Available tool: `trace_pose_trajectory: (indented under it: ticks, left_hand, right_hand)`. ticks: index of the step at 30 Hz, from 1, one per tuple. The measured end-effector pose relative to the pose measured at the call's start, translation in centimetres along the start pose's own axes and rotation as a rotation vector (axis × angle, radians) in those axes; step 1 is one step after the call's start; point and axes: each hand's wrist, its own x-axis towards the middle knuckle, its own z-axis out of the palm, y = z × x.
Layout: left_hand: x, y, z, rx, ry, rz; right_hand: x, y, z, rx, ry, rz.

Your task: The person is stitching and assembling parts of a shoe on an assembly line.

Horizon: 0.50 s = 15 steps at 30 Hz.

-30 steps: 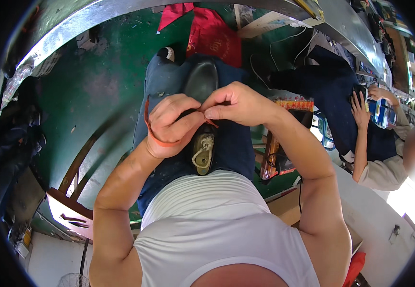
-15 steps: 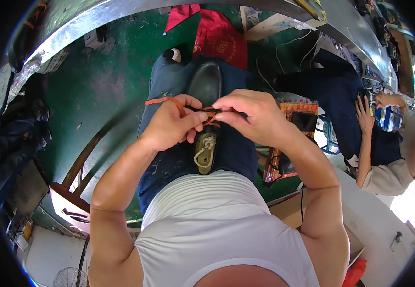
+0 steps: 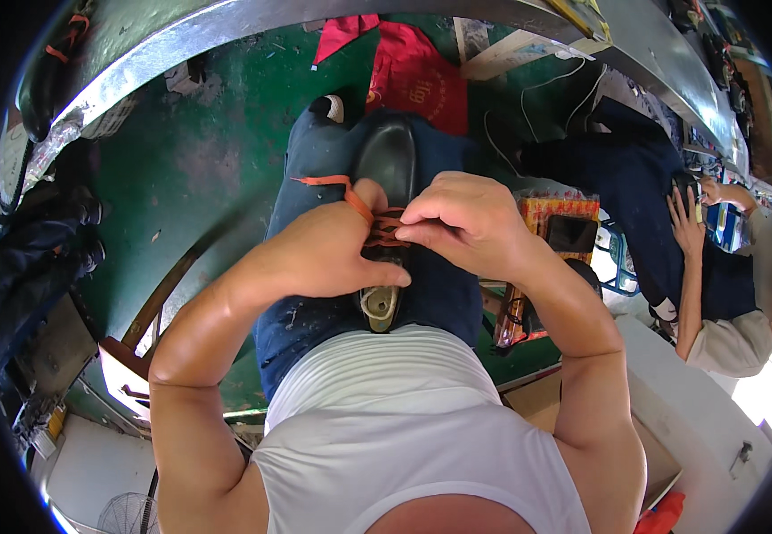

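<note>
Black shoe (image 3: 384,160), one; free orange lace end (image 3: 322,181), one — right hand (image 3: 471,221) pinching lace (image 3: 386,227); left hand (image 3: 337,245): grip unclear.

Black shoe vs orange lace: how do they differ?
Colour: shoe black, lace orange.
Shape: shoe broad with a rounded toe, lace a narrow strip.
Pose: shoe lies toe-forward on the blue trousers; lace crosses it, one end loose at left.
Shared: both are by the right hand.

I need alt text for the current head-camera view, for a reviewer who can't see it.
A person's right hand pinches orange lace over a black shoe on their lap, toe pointing away, while the left hand lies across the shoe's left side. Beyond are a green floor and red cloth; at right sits a co-worker.
</note>
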Motion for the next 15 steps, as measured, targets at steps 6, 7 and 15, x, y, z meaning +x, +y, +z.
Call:
trace_pose_trajectory:
  ticks: [6, 7, 15]
  left_hand:
    - [1.2, 0.4, -0.3, 0.416, -0.160, 0.037]
    - [1.3, 0.2, -0.4, 0.421, -0.156, 0.078]
    - [1.6, 0.5, -1.2, 0.338, -0.279, 0.010]
  right_hand:
    - [1.5, 0.8, 0.6, 0.072, -0.016, -0.171]
    - [1.9, 1.1, 0.5, 0.133, 0.036, -0.150]
    - [1.3, 4.6, 0.0, 0.154, -0.266, -0.030]
